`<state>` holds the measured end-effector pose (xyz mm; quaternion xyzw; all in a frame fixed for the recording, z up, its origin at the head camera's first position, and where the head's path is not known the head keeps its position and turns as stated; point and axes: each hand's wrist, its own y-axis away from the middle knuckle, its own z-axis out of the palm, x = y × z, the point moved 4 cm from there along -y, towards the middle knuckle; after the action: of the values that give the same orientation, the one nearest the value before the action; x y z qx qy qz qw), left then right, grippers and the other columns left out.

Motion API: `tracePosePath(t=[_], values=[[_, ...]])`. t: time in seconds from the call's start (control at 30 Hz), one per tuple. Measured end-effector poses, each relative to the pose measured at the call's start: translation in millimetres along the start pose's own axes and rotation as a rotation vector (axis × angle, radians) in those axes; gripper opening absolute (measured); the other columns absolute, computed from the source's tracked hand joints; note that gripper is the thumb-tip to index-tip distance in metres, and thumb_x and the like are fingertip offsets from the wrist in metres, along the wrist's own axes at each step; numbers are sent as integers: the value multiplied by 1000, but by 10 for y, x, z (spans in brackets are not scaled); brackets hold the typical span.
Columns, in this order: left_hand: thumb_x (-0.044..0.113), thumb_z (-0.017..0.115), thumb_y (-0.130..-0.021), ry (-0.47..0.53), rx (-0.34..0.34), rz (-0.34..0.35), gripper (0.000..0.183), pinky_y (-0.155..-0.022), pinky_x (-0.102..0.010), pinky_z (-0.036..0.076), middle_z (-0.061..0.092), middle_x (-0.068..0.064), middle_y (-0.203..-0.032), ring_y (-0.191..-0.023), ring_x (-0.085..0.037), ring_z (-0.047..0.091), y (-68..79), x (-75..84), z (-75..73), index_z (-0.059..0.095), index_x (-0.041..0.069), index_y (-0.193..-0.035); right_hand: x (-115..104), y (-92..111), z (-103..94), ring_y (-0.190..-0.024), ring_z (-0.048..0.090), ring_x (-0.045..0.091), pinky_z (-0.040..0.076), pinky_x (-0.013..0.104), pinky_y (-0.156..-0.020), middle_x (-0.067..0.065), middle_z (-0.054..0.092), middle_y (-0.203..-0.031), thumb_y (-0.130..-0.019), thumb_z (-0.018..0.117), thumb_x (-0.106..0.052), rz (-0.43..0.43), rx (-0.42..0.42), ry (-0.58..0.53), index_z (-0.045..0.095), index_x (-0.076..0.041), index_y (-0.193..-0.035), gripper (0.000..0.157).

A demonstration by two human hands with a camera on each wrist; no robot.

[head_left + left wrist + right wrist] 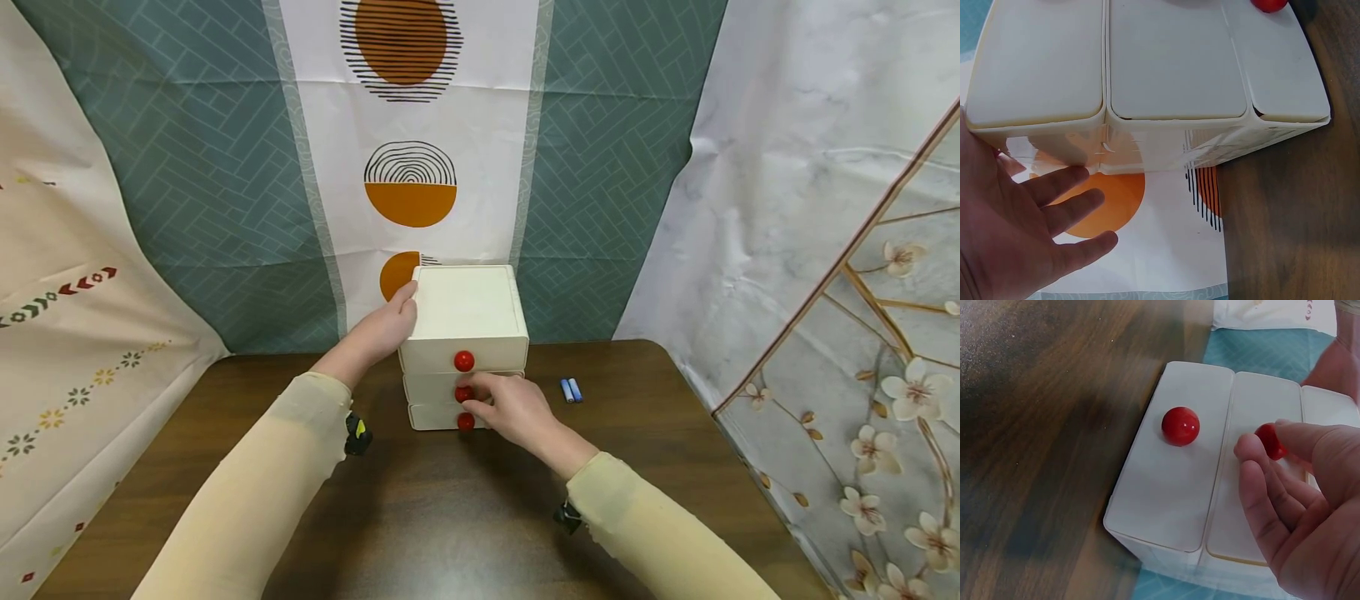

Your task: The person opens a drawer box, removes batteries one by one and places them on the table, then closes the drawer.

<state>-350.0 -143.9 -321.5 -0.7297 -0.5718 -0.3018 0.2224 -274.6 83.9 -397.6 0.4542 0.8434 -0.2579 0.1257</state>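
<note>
A small white three-drawer unit point(468, 302) stands on the table, with a round red knob on each drawer front. My left hand point(384, 328) rests against its left side near the top, and its fingers point(1075, 209) stretch out along that side in the left wrist view. The thumb and fingers of my right hand point(517, 408) pinch the middle drawer's red knob point(1267, 441). All three drawers look pushed in. The bottom knob point(1180, 426) shows fully in the right wrist view, and the top knob point(464, 361) sits above my right hand.
Two blue-and-white batteries point(572, 391) lie side by side on the brown table point(450, 517), right of the unit. Behind the unit hangs a patterned green and white cloth point(615, 167). A floral cloth point(862, 375) borders the right side.
</note>
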Motion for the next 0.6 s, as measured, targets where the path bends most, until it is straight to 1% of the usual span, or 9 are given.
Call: tracePosePath(t=[0.1,0.23,0.33,0.6], values=[[44,15,-118,-3,0,1,68,-135,-54,12,7,-11,-185,-169,-35,14,-3,1,-1,3,18,-180,1,-3,9,-85,74,7,57,36,-75,-8,82,-104,-102,83,-27,8,4,3,80,-25,-126,25],[44,15,-118,-6,2,1,68,-135,-55,13,8,-11,-185,-168,-36,16,-6,-8,2,3,18,-180,-3,0,28,-90,75,7,59,36,-78,-9,82,-106,-102,83,-27,15,14,6,80,-26,-125,23],[45,15,-118,-10,3,1,68,-135,-55,14,9,-11,-185,-168,-36,16,-4,-13,2,4,18,-180,-5,10,40,-90,75,7,58,36,-78,-10,82,-106,-103,82,-27,22,24,14,80,-27,-124,21],[45,15,-118,-9,1,8,69,-135,-56,13,9,-11,-185,-168,-36,15,-12,-13,1,4,18,-180,-23,28,53,-80,72,5,55,32,-70,-12,82,-102,-103,82,-25,13,71,33,81,-27,-120,18]])
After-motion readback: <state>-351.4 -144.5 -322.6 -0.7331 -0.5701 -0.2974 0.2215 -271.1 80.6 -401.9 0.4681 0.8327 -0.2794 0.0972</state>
